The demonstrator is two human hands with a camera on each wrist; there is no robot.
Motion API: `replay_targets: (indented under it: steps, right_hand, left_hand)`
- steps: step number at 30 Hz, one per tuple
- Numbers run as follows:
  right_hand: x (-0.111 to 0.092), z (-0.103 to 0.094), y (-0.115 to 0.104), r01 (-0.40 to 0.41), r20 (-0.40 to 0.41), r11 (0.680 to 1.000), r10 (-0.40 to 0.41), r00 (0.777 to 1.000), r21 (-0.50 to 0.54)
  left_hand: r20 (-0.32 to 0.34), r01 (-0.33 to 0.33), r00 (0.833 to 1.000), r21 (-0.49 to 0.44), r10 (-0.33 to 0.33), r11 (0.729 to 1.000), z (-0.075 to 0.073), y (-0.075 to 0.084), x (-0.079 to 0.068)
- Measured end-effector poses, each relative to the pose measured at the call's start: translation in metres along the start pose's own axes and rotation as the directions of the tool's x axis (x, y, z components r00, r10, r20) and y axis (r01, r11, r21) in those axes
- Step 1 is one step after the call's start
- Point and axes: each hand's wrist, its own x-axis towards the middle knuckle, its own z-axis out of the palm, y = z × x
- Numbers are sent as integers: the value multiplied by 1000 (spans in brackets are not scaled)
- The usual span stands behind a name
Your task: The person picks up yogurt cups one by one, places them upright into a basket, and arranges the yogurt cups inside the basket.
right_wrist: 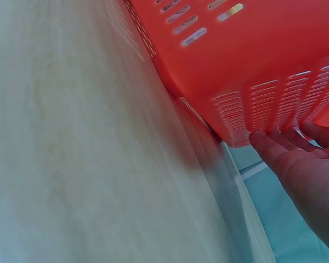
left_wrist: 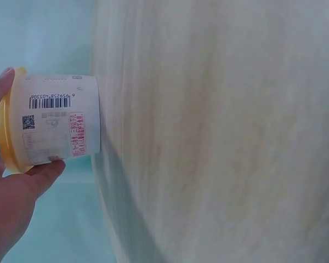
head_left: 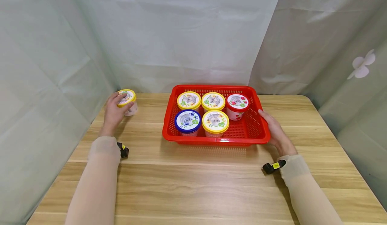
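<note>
At the far left of the table, my left hand grips a paper cup with a yellow lid, fingers over the lid and side. The left wrist view shows the cup with its barcode side out, its base at or close to the tabletop. My right hand rests against the right end of a red plastic basket. In the right wrist view its fingertips touch the slotted outer wall. Inside the basket stand three yellow-lidded cups, a blue-lidded cup and a red-lidded cup.
The basket stands on a wood-grain table, toward its back edge. Pale curtains hang behind the table and along both sides. Bare basket floor shows at the front right of the cups.
</note>
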Motion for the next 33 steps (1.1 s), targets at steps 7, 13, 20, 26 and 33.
replay_targets:
  steps: [7,13,20,26,33]
  right_hand:
    - [0,0,0,8,8,1000,-8,1000,-7]
    - [0,0,1,13,10,1000,-13,1000,-14]
    - [0,-1,0,9,-5,1000,-9,1000,-19]
    - [-1,0,0,3,2,1000,-3,1000,-21]
    - [-2,0,-1,17,0,999,-17,1000,-38]
  left_hand:
    - [-21,47,999,-23,-47,999,0,-1,-1]
    - [-29,53,998,-29,-53,998,-3,0,-2]
    - [-25,50,998,-22,-50,999,-6,4,-1]
    - [-22,46,999,-35,-47,998,-10,14,2]
    - [-22,22,999,-58,-24,998,-13,32,6]
